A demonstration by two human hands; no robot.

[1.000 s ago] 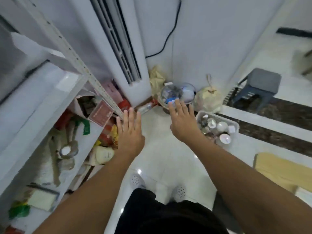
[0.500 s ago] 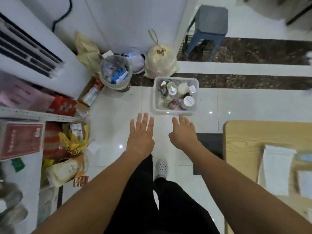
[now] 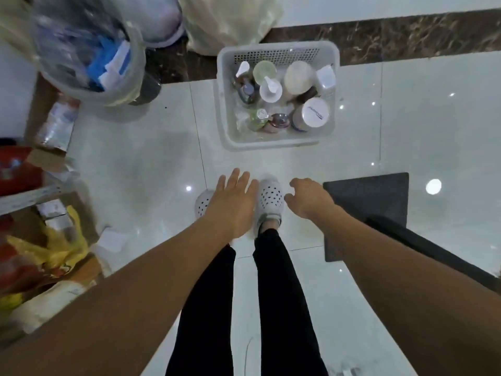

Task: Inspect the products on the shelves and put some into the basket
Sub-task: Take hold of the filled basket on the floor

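Standing on the pale tiled floor [image 3: 141,169], the person looks straight down at two outstretched arms, with the basket [image 3: 276,143] resting on the tiles directly ahead of the toes. The left hand [image 3: 233,204] is flat, fingers straight and spread, holding nothing. The right hand [image 3: 309,199] hangs with fingers loosely curled, also empty. The hands are apart, one over each white perforated shoe [image 3: 269,198], and neither touches anything.

The basket is a pale rectangular tub already holding several bottles and jars [image 3: 311,115], all upright. Its long axis runs left to right across the view, and its near rim faces the hands, well clear of the fingertips. It lies slightly right of centre, so the right hand seems a touch nearer.

The shelves [image 3: 29,195] with packaged goods sit at the left edge of the floor, closer to the left arm. Reaching the basket likely means bending forward; reaching products means turning left.
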